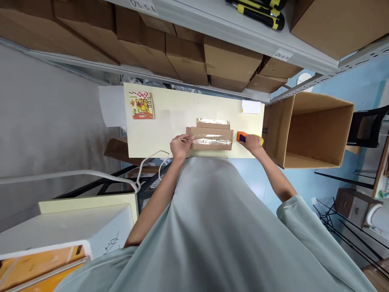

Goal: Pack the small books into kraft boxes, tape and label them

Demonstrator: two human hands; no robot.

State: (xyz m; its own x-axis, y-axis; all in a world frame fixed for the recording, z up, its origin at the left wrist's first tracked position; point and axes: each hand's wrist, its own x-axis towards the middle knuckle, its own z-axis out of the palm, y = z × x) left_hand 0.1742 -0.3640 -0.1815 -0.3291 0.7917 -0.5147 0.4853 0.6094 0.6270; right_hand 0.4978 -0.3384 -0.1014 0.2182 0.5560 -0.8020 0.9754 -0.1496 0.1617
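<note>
Brown cardboard parcel (212, 138), flat on the pale table (152, 134), close to the near edge and a little right of middle. Long axis left to right, along the table's edge; glossy clear tape along the top, wrinkled and catching light. No print readable on it.

Left hand (180, 147) at the parcel's left end, fingers bent and touching the cardboard; pinching or only pressing, cannot tell. Right hand (254, 144) just off the parcel's right end, closed over an orange, blue and yellow tape dispenser (241, 137), orange nose towards the parcel and almost touching it.

Farther out on the table: colourful picture booklet (141, 105) at the far left, cover writing too small to read; blank white slip (251, 107) at the far right corner.

Right of the table, open carton (316, 129) on its side, mouth towards the camera. Beyond the far edge, a shelf of plain brown boxes (231, 61). Handwritten shelf label (282, 54), characters not legible. Yellow-and-black knives (261, 14) on the shelf above. White cable (146, 162) looping below the near left edge.
</note>
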